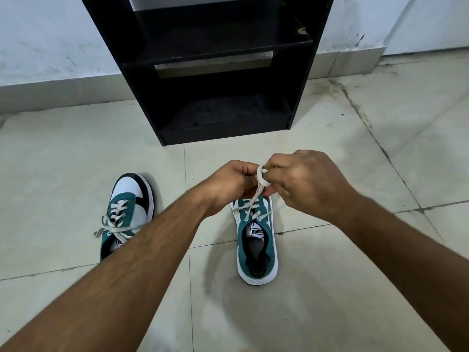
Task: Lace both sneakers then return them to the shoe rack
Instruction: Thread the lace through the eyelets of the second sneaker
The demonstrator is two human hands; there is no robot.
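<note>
Hands met above toe of right-side sneaker (256, 240), which stood on tiled floor (355, 153) just before black shoe rack (215, 72). Left hand (231, 184) curled closed, pinching white lace (256, 196). Right hand (304, 184) closed likewise, lace looped around one fingertip. Lace ran taut up from upper eyelets. Second sneaker (129, 212), teal, white and black, lay to left, laced and tied, partly hidden behind left forearm. Rack shelves held no shoes.
</note>
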